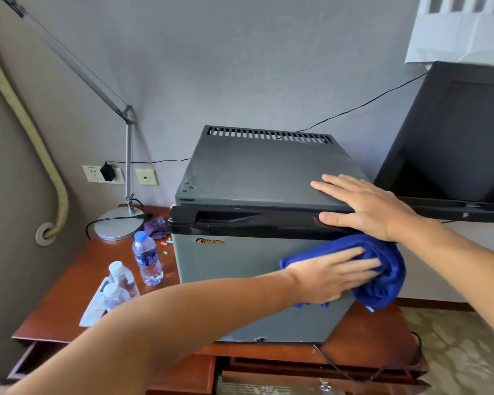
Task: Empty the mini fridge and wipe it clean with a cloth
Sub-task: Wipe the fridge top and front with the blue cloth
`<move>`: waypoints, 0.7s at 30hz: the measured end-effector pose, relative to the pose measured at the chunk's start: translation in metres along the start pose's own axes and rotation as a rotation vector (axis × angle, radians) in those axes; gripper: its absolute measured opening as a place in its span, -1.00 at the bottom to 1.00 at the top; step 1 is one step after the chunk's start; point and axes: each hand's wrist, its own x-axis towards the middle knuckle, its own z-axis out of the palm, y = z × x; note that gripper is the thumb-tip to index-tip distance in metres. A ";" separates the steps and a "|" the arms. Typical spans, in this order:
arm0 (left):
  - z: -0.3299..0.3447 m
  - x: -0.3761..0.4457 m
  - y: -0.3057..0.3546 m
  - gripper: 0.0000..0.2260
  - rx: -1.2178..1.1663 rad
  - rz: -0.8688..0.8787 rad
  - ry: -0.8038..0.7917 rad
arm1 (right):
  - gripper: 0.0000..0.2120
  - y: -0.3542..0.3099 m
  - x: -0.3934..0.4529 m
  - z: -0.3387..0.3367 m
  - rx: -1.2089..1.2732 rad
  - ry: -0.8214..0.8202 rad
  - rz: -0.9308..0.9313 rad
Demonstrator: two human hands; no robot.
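Mini fridge (254, 178), grey, door shut, standing on the wooden desk (69, 295); we judge the emptying done and the outside wipe in hand. Our left hand (330, 276), fingers straight, presses a blue cloth (388, 280) flat against the door front, toward its right side. Our right hand (365, 206), open and flat, rests on the fridge's top right front corner just above the cloth, thumb over the black door trim, seemingly steadying the cabinet. Left of our hands: three water bottles, one upright (147, 259), two nearer us (120, 286), beside a white card (93, 309), a lamp base (119, 223) and a purple rag (157, 226) behind. Right of our hands: a dark television (454, 143) close against the fridge's side. Next move, in our judgement: sweep the cloth leftward across the unwiped door, holding pressure. Open room lies left and down; the right edge is tight, and the cloth already overhangs it.
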 end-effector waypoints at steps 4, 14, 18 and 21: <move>-0.001 0.006 -0.001 -0.42 0.029 -0.022 0.037 | -0.29 0.000 0.000 0.001 0.014 0.003 -0.001; 0.072 -0.179 -0.014 -0.66 -0.142 -0.146 0.233 | -0.29 -0.007 -0.005 -0.003 0.052 -0.019 0.012; 0.085 -0.255 -0.018 -0.73 -0.130 -0.329 0.224 | -0.29 -0.009 -0.007 -0.004 0.055 -0.029 0.023; 0.083 -0.271 -0.002 -0.81 -0.256 -0.553 0.237 | -0.30 -0.010 -0.007 -0.005 0.062 -0.031 0.038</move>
